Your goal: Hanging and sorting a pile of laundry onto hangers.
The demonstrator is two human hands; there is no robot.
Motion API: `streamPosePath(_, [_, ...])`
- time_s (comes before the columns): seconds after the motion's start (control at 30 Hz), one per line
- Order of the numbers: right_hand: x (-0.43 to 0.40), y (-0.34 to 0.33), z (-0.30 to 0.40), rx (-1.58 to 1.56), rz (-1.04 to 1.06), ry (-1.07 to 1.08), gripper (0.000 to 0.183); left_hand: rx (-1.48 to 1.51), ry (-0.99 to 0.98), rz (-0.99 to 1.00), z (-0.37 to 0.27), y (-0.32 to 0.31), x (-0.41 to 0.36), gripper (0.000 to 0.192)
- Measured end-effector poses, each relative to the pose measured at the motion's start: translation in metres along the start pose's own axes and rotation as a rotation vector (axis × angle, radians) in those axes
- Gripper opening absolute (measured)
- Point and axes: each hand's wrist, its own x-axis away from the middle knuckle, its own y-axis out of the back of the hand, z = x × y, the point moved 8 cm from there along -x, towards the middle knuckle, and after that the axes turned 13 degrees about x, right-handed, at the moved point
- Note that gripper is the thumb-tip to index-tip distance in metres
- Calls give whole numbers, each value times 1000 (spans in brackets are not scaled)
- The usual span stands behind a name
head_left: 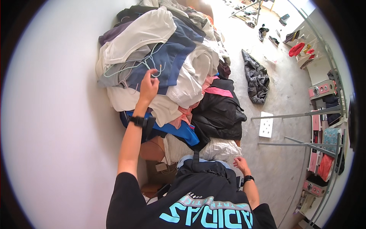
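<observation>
A large heap of clothes stands before me against the white wall. My left hand [149,88] reaches over it, with thumb and forefinger at the hook of a light-blue clothes hanger [147,63]; whether they close on the hook is unclear. Several hangers lie tangled there on a dark-blue garment [174,65] and a grey garment [114,78]. Just above them lies a white garment [140,34]. Low at my right side, my right hand [241,164] holds nothing, its fingers loosely bent apart beside a pale striped cloth [220,147].
Black jackets [220,111] hang over the heap's right side. On the concrete floor lie a black puffer jacket [256,78], a white board with holes [266,124] and several shoes. Grey metal rack legs [297,115] jut in from the right, near pink boxes [321,89].
</observation>
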Motion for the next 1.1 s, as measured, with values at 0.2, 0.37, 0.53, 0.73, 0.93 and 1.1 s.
streamPosePath(0.2, [-3, 26, -23, -111, -99, -30, 25, 457, 594, -137, 54, -35, -41, 56])
streamPosePath(0.37, [-26, 27, -52, -213, -100, -87, 22, 634, 589, -95, 49, -42, -71, 35])
streamPosePath(0.53, [-55, 22, -83, -253, -76, -114, 19, 330, 407, -57, 4, -72, -91, 27])
streamPosePath(0.73, [-93, 24, -53, -285, 22, -108, 25, -58, 101, -40, 7, -79, -28, 31])
streamPosePath(0.93, [-124, 70, 125, 319, -316, 501, 23, 153, 227, -18, -14, -82, 70, 24])
streamPosePath(1.1, [59, 49, 403, 509, -626, 1342, 26, -21, 260, -80, -36, -47, 134, 29])
